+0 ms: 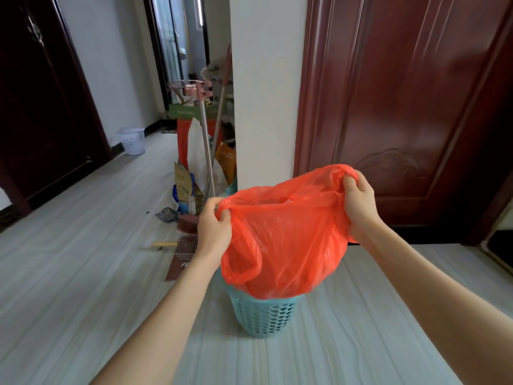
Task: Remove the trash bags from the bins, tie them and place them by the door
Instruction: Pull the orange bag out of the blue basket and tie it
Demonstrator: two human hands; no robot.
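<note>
Item: orange trash bag, thin plastic, semi-translucent, held above a teal perforated bin that stands on the pale striped floor in the near centre. The bag's lower end is still inside the bin's mouth; its upper part is lifted clear and spread between two hands. Left hand: fingers curled tight round a bunched left corner of the bag's rim. Right hand: fingers and thumb curled round the bunched right corner, held somewhat higher and farther than the left. The bag's mouth sags open between the two grips; contents cannot be made out. Behind the bin, a white pillar. To the right, a dark red panelled door, shut. To the left of the pillar, a heap of leaning items: metal pole, cardboard pieces, coloured bags. On the floor just left of the left hand, a dustpan and a yellow-handled tool. Far left, by the wall, a white perforated bin. Far left edge, another dark door.
</note>
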